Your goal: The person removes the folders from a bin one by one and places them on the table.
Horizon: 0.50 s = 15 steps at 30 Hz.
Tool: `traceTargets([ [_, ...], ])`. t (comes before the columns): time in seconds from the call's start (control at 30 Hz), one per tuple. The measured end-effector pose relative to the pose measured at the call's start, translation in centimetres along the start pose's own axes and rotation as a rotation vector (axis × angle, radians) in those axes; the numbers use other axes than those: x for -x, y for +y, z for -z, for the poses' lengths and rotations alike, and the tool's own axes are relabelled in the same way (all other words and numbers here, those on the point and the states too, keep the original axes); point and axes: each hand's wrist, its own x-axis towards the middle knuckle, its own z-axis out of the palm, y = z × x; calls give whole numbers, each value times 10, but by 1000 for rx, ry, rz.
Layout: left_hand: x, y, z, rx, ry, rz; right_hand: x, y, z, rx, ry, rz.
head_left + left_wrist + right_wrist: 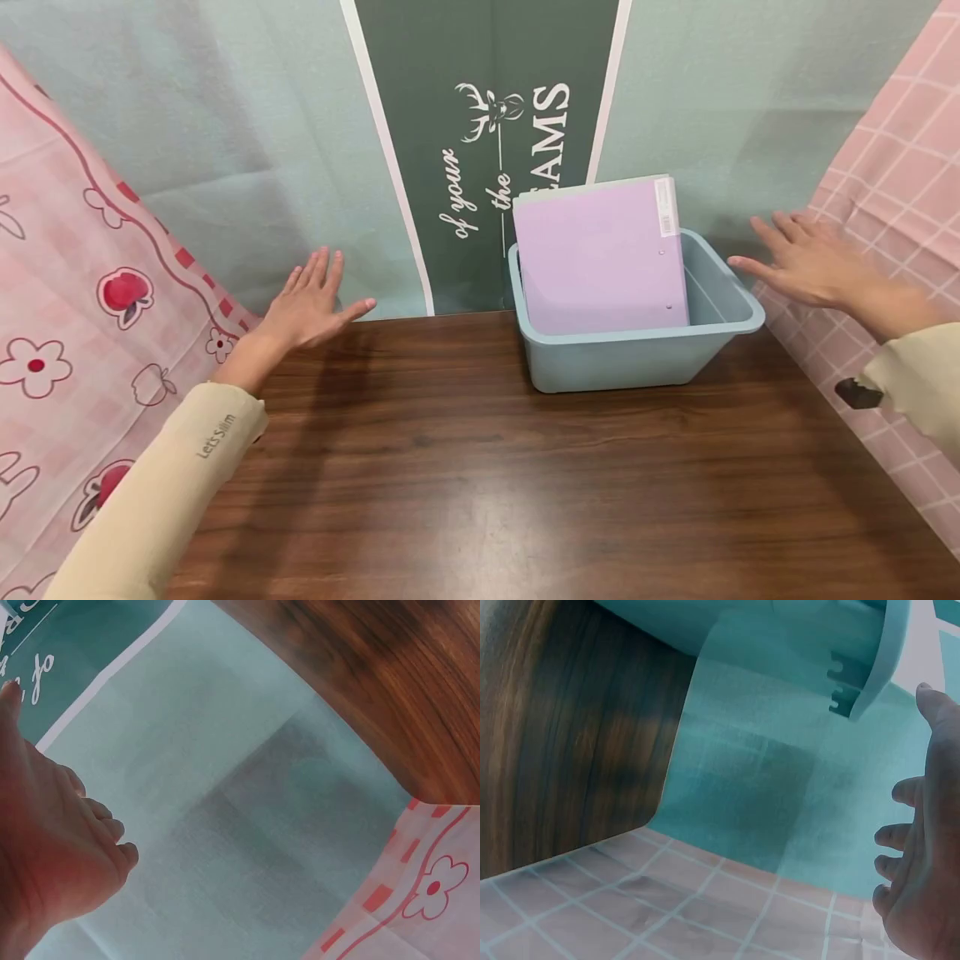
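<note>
A light blue plastic basin [622, 362] stands at the back of the wooden table, right of the middle. Leaning upright inside it is a flat lilac binder or folder [600, 258] with a white label at its upper right corner; its lower edge is hidden by the basin's rim. My left hand [307, 308] is held over the back left of the table, fingers straight and spread, holding nothing. To the right of the basin, apart from its rim, my right hand [810, 258] is likewise stretched out with nothing in it. The right wrist view shows the basin's end [885, 660] near that hand.
Brown wooden table [450, 467] below. A grey-green cloth [247, 125] with a dark lettered panel hangs along the back. Pink cloth with apples and flowers [67, 333] borders the left side, and pink checked cloth [885, 208] the right.
</note>
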Motion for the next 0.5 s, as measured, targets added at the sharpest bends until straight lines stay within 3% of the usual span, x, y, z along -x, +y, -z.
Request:
traceTargets([
  [0.5, -8, 10, -11, 35, 53, -69, -6, -25, -5, -89, -21, 33],
])
